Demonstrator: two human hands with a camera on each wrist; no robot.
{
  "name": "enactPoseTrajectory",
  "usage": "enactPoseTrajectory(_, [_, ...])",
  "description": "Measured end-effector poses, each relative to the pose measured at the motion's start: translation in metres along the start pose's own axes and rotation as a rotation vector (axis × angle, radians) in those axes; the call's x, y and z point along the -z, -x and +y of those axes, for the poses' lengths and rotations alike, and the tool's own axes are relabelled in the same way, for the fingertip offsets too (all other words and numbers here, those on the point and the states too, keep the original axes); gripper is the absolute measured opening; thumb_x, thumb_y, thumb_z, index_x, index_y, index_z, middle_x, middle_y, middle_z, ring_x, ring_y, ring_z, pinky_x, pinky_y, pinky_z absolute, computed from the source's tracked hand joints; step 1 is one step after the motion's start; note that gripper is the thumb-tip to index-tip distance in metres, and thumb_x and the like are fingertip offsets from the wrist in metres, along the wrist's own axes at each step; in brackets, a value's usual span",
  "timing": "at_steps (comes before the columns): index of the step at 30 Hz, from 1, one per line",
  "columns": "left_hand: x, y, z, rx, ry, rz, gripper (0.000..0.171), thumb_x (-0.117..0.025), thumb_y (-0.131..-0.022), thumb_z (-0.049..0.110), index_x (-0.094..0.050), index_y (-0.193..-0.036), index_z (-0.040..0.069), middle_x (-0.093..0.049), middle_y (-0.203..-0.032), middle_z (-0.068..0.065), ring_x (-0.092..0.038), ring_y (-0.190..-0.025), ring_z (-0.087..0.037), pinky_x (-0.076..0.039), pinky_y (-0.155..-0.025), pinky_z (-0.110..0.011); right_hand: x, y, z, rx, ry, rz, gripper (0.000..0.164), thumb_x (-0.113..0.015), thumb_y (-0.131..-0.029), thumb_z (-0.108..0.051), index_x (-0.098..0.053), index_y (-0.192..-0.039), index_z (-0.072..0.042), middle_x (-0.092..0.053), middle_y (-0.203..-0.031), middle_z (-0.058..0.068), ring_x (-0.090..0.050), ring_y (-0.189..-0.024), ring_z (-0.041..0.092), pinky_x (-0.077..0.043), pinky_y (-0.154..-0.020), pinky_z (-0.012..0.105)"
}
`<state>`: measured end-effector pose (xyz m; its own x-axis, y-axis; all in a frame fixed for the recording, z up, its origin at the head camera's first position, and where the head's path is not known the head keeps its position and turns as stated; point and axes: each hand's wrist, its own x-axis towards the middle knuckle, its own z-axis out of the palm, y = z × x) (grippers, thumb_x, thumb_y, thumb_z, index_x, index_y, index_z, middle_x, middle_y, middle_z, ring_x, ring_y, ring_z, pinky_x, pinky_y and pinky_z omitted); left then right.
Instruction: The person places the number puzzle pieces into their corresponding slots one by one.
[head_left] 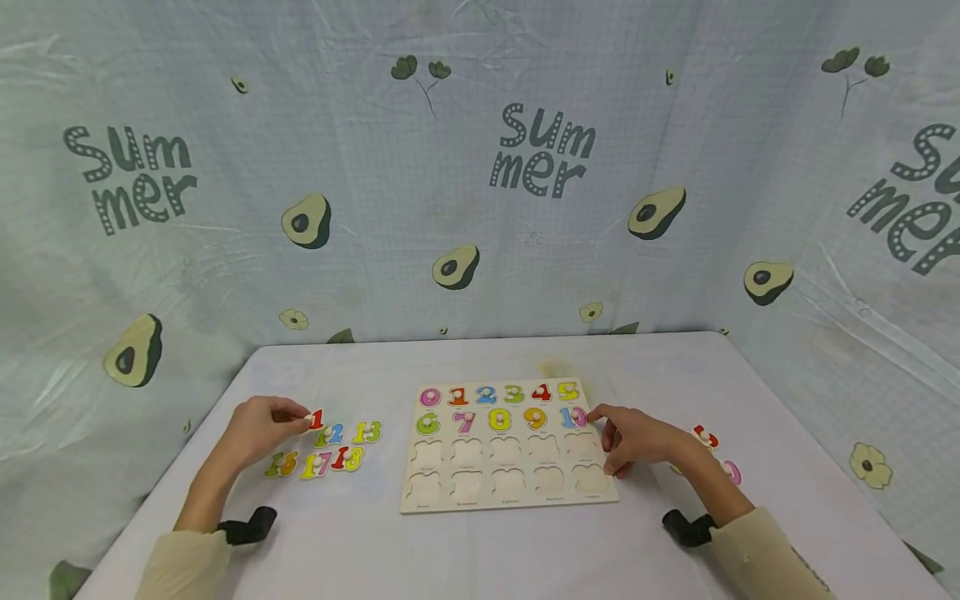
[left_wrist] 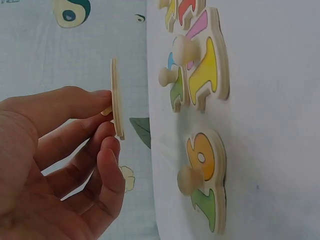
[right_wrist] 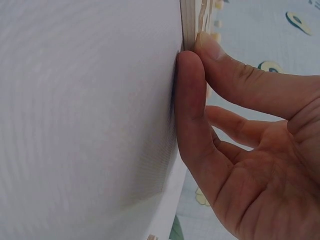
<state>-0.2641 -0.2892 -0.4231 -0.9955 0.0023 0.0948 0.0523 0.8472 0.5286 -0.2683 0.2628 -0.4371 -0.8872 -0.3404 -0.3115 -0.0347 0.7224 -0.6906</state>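
While the left hand [head_left: 258,429] is raised just off the table [head_left: 480,550], a red number piece [head_left: 316,419] is pinched by its peg between thumb and fingertips [left_wrist: 102,97]. In the left wrist view the piece is seen edge-on, held clear of the tabletop. Just beside it, loose pieces [head_left: 330,450] reading 12, 13, 16, 17, 18 are laid flat. On the puzzle board [head_left: 510,500], digits 0 to 10 are seated upright toward the wearer, with its long axis left to right. The right hand [head_left: 637,442] is rested at the board's right edge, fingers [right_wrist: 192,100] pressed against it, nothing gripped. "Summer" is printed on the backdrop [head_left: 480,167].
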Motion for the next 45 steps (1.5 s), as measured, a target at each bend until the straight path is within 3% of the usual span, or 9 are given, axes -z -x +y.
enactPoseTrajectory(7, [-0.002,0.003,0.022,-0.004,0.010,0.040,0.027,-0.072,-0.084,0.025,-0.071,-0.100,0.004,-0.069,-0.091,-0.009,-0.059,-0.084,-0.021,-0.050,-0.068,-0.036,0.000,0.000,-0.001,-0.012,0.001,0.000,0.072,-0.081,-0.070,-0.001,-0.046,-0.133,-0.007,-0.052,-0.089,0.010,-0.057,-0.067,0.018,-0.055,-0.063,0.031])
enactPoseTrajectory(12, [-0.007,0.002,0.028,-0.043,0.009,0.067,0.022,-0.072,-0.084,0.023,-0.072,-0.099,0.006,-0.069,-0.088,-0.006,-0.059,-0.083,-0.020,-0.047,-0.068,-0.032,0.000,-0.001,0.001,-0.012,-0.001,-0.007,0.072,-0.080,-0.070,-0.001,-0.046,-0.133,-0.007,-0.053,-0.089,0.010,-0.057,-0.067,0.018,-0.055,-0.063,0.031])
enactPoseTrajectory(23, [-0.013,0.001,0.047,-0.102,0.020,0.036,0.019,-0.072,-0.084,0.022,-0.072,-0.095,0.006,-0.069,-0.083,-0.003,-0.060,-0.078,-0.016,-0.048,-0.067,-0.027,0.001,-0.003,0.003,-0.015,0.007,-0.002,0.073,-0.081,-0.070,-0.002,-0.046,-0.133,-0.008,-0.053,-0.088,0.009,-0.057,-0.067,0.018,-0.054,-0.063,0.031])
enactPoseTrajectory(29, [-0.018,0.003,0.055,-0.119,0.018,0.047,0.018,-0.073,-0.084,0.022,-0.072,-0.094,0.007,-0.068,-0.081,-0.001,-0.059,-0.078,-0.016,-0.047,-0.065,-0.027,0.002,-0.002,0.002,0.019,0.006,-0.028,0.072,-0.081,-0.071,-0.002,-0.044,-0.133,-0.004,-0.052,-0.089,0.009,-0.057,-0.068,0.018,-0.055,-0.062,0.030])
enactPoseTrajectory(34, [-0.023,0.006,0.065,-0.165,0.037,0.061,0.015,-0.073,-0.083,0.019,-0.073,-0.092,0.007,-0.068,-0.080,0.000,-0.059,-0.076,-0.014,-0.047,-0.061,-0.027,0.002,-0.002,0.002,0.003,0.007,-0.017,0.072,-0.081,-0.071,-0.002,-0.045,-0.132,-0.006,-0.053,-0.089,0.009,-0.057,-0.068,0.018,-0.055,-0.062,0.030])
enactPoseTrajectory(45, [-0.034,0.006,0.081,-0.200,0.048,0.048,0.012,-0.074,-0.082,0.019,-0.073,-0.090,0.010,-0.068,-0.080,0.001,-0.059,-0.074,-0.012,-0.048,-0.062,-0.025,0.000,0.001,0.000,-0.001,0.023,0.001,0.070,-0.080,-0.071,-0.002,-0.047,-0.132,-0.007,-0.053,-0.087,0.008,-0.057,-0.068,0.018,-0.053,-0.063,0.030])
